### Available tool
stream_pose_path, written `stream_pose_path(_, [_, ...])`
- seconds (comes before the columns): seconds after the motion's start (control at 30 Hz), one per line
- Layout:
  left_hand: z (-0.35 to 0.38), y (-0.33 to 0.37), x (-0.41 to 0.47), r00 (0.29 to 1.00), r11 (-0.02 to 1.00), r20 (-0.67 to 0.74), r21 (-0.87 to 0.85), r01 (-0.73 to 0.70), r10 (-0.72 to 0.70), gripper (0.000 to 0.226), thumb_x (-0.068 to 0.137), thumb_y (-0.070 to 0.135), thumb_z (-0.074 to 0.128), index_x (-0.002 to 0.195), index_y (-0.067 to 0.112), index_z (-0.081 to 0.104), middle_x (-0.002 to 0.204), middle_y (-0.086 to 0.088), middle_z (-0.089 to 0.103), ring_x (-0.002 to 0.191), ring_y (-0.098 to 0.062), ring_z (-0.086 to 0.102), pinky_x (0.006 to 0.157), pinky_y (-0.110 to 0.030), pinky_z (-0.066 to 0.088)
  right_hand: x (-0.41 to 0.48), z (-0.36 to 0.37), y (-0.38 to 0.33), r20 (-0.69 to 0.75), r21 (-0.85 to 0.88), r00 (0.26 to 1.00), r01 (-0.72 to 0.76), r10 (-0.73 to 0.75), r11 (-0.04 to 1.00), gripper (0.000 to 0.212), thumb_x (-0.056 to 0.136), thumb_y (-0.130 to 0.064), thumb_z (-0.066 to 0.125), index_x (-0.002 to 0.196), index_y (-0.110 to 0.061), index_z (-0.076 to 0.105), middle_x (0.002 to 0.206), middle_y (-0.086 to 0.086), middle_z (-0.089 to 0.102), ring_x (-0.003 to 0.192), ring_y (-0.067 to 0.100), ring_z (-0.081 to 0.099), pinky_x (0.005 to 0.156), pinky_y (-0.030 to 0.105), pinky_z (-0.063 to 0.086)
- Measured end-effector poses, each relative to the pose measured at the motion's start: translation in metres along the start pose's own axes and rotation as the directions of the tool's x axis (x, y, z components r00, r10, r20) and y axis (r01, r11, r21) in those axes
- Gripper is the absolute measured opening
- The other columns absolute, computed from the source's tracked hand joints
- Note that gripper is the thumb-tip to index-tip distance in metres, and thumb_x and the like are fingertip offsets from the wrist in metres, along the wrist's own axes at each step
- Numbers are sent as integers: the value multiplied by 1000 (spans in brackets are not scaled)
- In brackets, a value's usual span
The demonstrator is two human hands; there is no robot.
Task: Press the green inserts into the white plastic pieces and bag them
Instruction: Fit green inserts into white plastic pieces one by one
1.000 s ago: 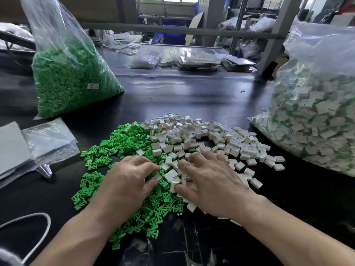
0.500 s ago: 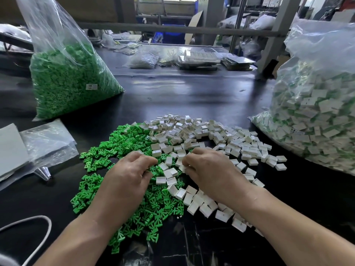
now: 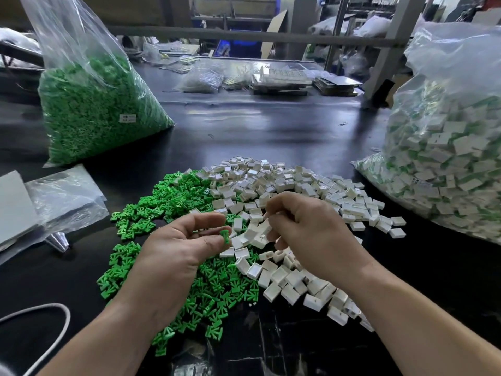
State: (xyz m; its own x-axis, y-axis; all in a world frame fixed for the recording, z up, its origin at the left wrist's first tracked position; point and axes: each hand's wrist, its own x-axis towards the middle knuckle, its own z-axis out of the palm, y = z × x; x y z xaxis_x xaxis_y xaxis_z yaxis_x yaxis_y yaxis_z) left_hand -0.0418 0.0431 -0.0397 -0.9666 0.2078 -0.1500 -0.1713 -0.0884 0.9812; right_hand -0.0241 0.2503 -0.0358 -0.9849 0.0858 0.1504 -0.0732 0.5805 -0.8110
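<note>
Green and forked, one small insert (image 3: 225, 236) is pinched between the thumb and forefinger of the left hand (image 3: 173, 256). This grip is closed on it, and the insert stands out from the fingertips toward the right, its long axis close to upright.

In the head view, which is the only one, the right hand (image 3: 311, 234) is just to the right of this grip. Its fingers are curled and point back to the left. A white plastic piece (image 3: 262, 232) sits at those fingertips, and the right grip appears to be clamped on it. The fingers cover part of the piece, and I cannot tell which way its open side faces.

The coming move turns on this relation: the white piece lies directly right of the insert, at nearly the same height and only a little apart, not touching. In my judgement the two grips must now close this gap, with the open side of the piece turned to meet the insert before pressing. The left hand is the nearer one to bring the insert across.

Under the left grip and to its left, loose green inserts (image 3: 162, 202) are spread on the black counter (image 3: 271, 126). Under the right grip and beyond it is the heap of white pieces (image 3: 298, 183). Well to the right of the right grip stands the bag of assembled pieces (image 3: 447, 158), which I take as the place for bagging. Far beyond the left grip stands the bag of green inserts (image 3: 95, 109).
</note>
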Motion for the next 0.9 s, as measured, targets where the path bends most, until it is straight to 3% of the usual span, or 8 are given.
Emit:
stream_pose_path(0.1, [4,0,0,1000,988,-3,-156,8,-9,39,61,3,67,99,8,73,96,-14,75,95,-25,72,83,-30,59,-6,2,-2,29,269,998,-65,59,961,7,101,-20,60,104,-25,64,77,-1,75,65,17,73,60,27,57])
stream_pose_path(0.17, [7,-1,-1,1000,981,-8,-192,-11,10,37,59,3,69,95,9,75,98,-16,75,95,-26,72,83,-29,58,-11,5,-4,102,554,989,-145,106,820,7,98,-14,64,105,-16,63,80,4,74,71,30,74,62,34,59])
stream_pose_path(0.23, [10,-4,-1,999,978,-5,-206,-37,37,36,58,6,70,92,13,77,103,-12,74,99,-25,71,87,-30,52,-14,12,-6,208,699,972,-228,112,678,12,94,-9,69,104,-9,64,81,7,72,72,35,73,59,34,59])
stream_pose_path(0.33, [15,-4,-6,994,982,-10,-158,-105,105,30,62,11,71,91,17,78,115,5,71,107,-17,67,93,-32,48,-18,21,-11,328,741,942,-306,76,597,9,89,-9,73,97,-10,69,78,11,71,71,33,72,58,32,59])
stream_pose_path(0.47, [23,-5,-15,937,892,-21,315,-324,348,22,79,6,74,86,27,78,110,18,67,101,1,65,80,-15,54,-19,21,-13,373,771,925,-350,70,533,10,85,-11,73,94,-8,72,82,17,72,74,32,73,64,33,60])
stream_pose_path(0.57, [27,-4,-18,904,795,1,477,-375,427,20,81,13,73,87,32,74,101,16,68,96,0,66,78,-16,54,-22,18,-13,379,777,922,-364,80,514,13,85,-15,77,94,-8,71,83,15,71,69,31,72,59,33,60])
stream_pose_path(0.73, [26,-1,-22,932,871,-16,362,-331,361,18,73,45,63,88,39,69,80,6,73,72,-10,70,68,-23,57,-23,12,-10,345,755,931,-349,116,555,27,77,-21,82,93,-9,63,73,11,63,44,22,59,37,25,47])
stream_pose_path(0.9, [25,-5,-18,937,893,-10,308,-328,348,18,70,44,63,85,38,70,80,5,73,71,-8,68,66,-21,56,-22,10,-5,346,702,935,-315,80,639,16,77,-31,84,82,-21,73,66,3,58,39,13,50,34,20,38])
